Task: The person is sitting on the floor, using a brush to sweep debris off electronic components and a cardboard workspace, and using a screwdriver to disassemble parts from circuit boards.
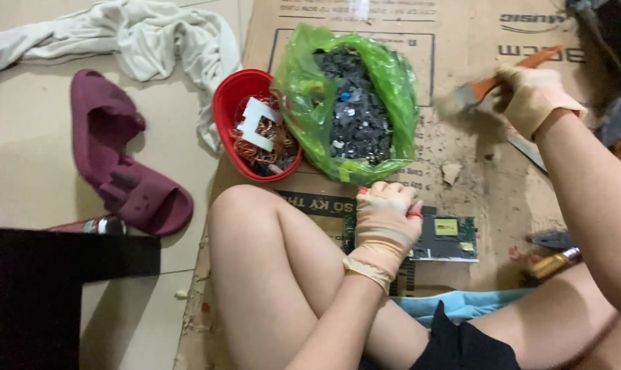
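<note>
Two gloved hands are at work, and you sit on the floor with one bare knee raised. Your left hand (387, 220) is curled shut, pressing down on the near end of a green circuit board (447, 240) that lies flat on the cardboard sheet (475, 171); the board runs out to the right of that grip. Your right hand (533, 96) is raised well beyond and to the right of the board, its grip closed round the orange handle of a brush (482, 89), blurred by motion.

The board looks stiff, thin and light, likely brittle at the edges with sharp solder points underneath, so the bare edges seem the safest place to hold it. The brush looks light and easy to hold by its handle.

Just beyond your left grip sits an open green plastic bag (348, 103) full of small dark parts, and touching it on the left is a red bowl (232, 103) holding copper wire coils. Farther left lie a maroon slipper (122, 157) and a crumpled pale cloth (139, 41) on the beige tile floor. The cardboard is dusty and scuffed.
</note>
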